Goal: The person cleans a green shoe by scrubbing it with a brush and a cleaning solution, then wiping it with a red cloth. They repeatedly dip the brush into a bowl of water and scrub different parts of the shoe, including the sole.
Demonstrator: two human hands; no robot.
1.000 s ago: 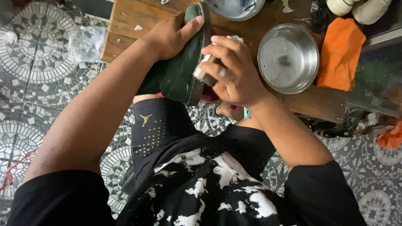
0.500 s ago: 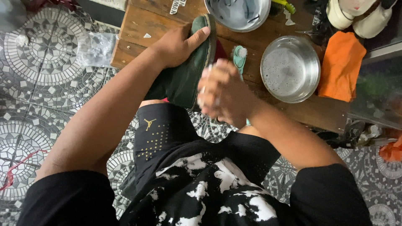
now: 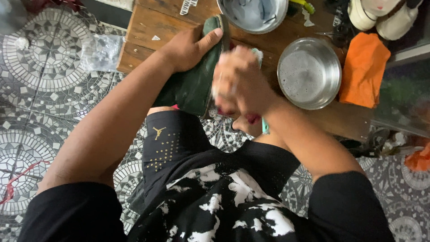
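Note:
My left hand (image 3: 188,47) grips a dark green shoe (image 3: 192,87) by its toe end, thumb over the sole edge, and holds it tilted on its side above my lap. My right hand (image 3: 239,80) is closed and motion-blurred right against the shoe's sole side. A thin teal handle (image 3: 265,127), seemingly of a small brush, sticks out below that fist. The working end is hidden by the hand and the blur.
A low wooden table (image 3: 143,31) stands in front of me. On it are a steel bowl (image 3: 309,71), a second bowl with greyish liquid (image 3: 253,13), an orange cloth (image 3: 363,69) and white shoes (image 3: 385,15). A clear plastic bag (image 3: 101,51) lies on the mosaic floor.
My right hand has moved back and forth along the shoe's sole side and is now blurred. My left hand keeps the same grip on the shoe.

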